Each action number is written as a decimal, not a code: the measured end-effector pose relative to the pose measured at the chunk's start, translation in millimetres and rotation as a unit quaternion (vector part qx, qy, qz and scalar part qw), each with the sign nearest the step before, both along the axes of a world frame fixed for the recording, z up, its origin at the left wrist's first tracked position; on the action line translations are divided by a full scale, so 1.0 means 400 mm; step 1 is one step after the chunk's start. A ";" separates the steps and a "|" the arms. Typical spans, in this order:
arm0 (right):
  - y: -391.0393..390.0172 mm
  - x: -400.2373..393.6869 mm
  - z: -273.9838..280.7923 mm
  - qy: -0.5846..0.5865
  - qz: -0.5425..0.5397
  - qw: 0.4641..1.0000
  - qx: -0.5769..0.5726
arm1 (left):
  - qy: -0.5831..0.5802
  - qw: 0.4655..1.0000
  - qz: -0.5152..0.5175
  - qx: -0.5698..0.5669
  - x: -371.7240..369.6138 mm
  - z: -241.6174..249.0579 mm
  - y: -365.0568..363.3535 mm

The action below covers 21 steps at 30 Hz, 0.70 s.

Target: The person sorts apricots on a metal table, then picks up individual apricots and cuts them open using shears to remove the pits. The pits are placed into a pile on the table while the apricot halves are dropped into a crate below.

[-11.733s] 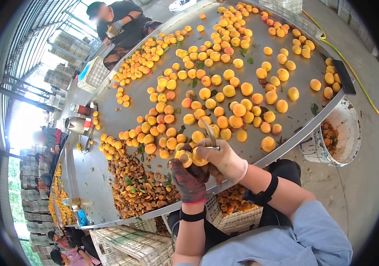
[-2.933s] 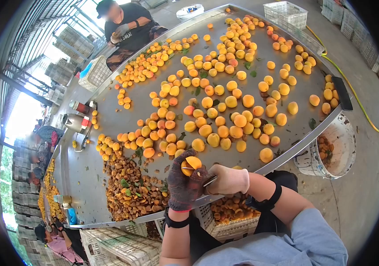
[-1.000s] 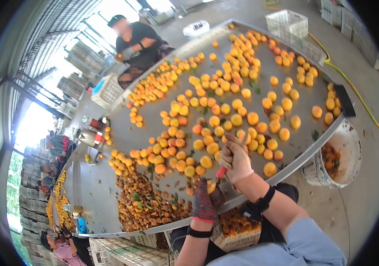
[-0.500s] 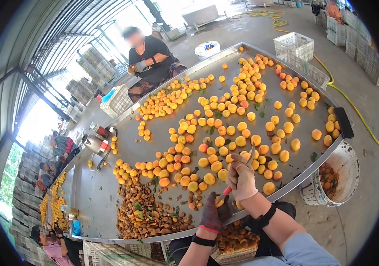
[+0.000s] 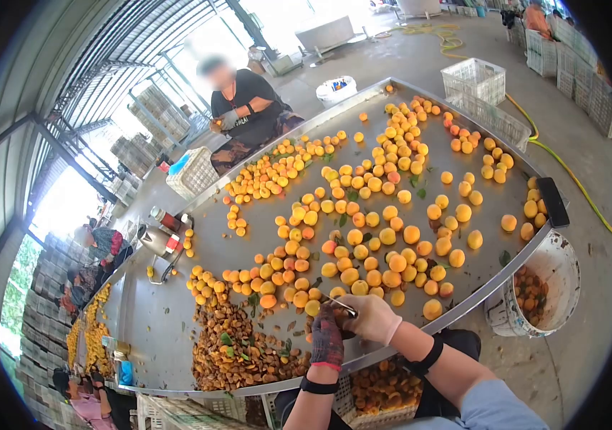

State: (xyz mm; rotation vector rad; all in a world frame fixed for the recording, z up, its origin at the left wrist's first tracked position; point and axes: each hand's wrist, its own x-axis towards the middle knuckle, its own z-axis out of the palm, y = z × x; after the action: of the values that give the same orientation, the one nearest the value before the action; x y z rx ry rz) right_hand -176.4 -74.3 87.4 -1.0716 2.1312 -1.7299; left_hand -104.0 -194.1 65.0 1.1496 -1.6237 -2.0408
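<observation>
My right hand point(image 5: 372, 319), in a pale glove, is closed on a knife point(image 5: 349, 311); a short stretch of its metal shows by the fingers. Pressed close to it, my left hand point(image 5: 327, 340) wears a dark glove with a red cuff. Its fingers are curled around an apricot, now hidden between the two hands. Both hands are over the near edge of a metal table point(image 5: 241, 247). Whole apricots point(image 5: 392, 265) lie just beyond them, and a heap of brown apricot stones point(image 5: 238, 347) lies to the left.
Below the table edge stands a crate of apricot pieces point(image 5: 384, 387). A white bucket point(image 5: 567, 279) holds more pieces at the right. A black phone-like slab point(image 5: 553, 202) lies on the right rim. Across the table sits a co-worker point(image 5: 248, 107). A kettle point(image 5: 154, 238) stands left.
My right hand has come down and left with the knife, from above the fruit to my left hand. My left hand has shifted slightly left and up; the orange piece seen in it is now covered.
</observation>
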 end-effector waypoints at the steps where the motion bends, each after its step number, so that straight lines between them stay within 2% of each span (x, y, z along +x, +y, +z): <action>1: 0.002 -0.003 0.008 0.016 -0.011 0.998 0.059 | -0.015 1.000 -0.004 -0.005 0.019 -0.035 -0.008; 2: 0.011 -0.004 0.011 0.027 -0.019 0.992 0.123 | -0.030 0.999 -0.009 -0.009 0.032 -0.036 -0.003; 3: 0.012 -0.019 0.002 0.061 -0.043 0.989 0.129 | 0.032 0.994 -0.036 0.097 0.043 -0.033 -0.015; 4: 0.010 -0.025 -0.015 0.010 -0.090 0.987 0.133 | 0.094 0.974 -0.059 0.200 0.044 -0.018 -0.021; 5: 0.016 -0.027 -0.002 -0.010 -0.087 0.986 0.142 | 0.074 0.974 -0.055 0.208 0.053 -0.010 -0.021; 7: 0.031 -0.024 0.033 -0.017 -0.121 0.985 0.123 | 0.162 0.950 -0.079 0.254 0.061 0.018 -0.015; 8: 0.031 -0.012 0.022 -0.023 -0.117 0.985 0.126 | 0.156 0.951 -0.074 0.256 0.048 0.042 0.000; 10: 0.033 0.004 0.005 -0.030 0.050 0.998 0.024 | 0.084 0.963 0.073 0.244 0.027 0.081 0.028; 11: 0.031 0.009 0.001 -0.035 0.049 0.998 0.025 | 0.080 0.964 0.073 0.244 0.036 0.070 0.024; 13: 0.023 0.019 -0.003 0.046 0.053 0.992 0.102 | 0.047 0.992 -0.039 0.113 0.057 0.035 0.011; 15: 0.025 0.024 -0.007 0.081 0.055 0.985 0.143 | 0.036 0.992 -0.020 0.116 0.063 0.032 0.023; 17: 0.029 0.011 -0.007 -0.052 0.081 0.991 0.088 | 0.017 0.995 -0.017 0.092 0.067 0.050 0.039; 18: 0.030 0.006 -0.007 -0.059 0.079 0.991 0.090 | 0.056 0.995 -0.023 0.081 0.072 0.058 0.045; 19: 0.033 0.003 -0.008 -0.141 0.052 0.988 0.026 | 0.046 0.995 -0.027 0.084 0.090 0.073 0.047; 21: 0.049 -0.019 -0.005 -0.290 -0.007 0.952 -0.098 | 0.039 0.992 -0.119 0.014 0.125 0.109 0.045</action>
State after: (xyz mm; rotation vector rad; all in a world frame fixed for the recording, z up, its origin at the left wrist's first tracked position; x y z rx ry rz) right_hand -183.8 -54.8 85.4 -0.4856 1.6293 -1.9831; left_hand -54.2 -176.0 108.5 0.9091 -1.7718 -2.2296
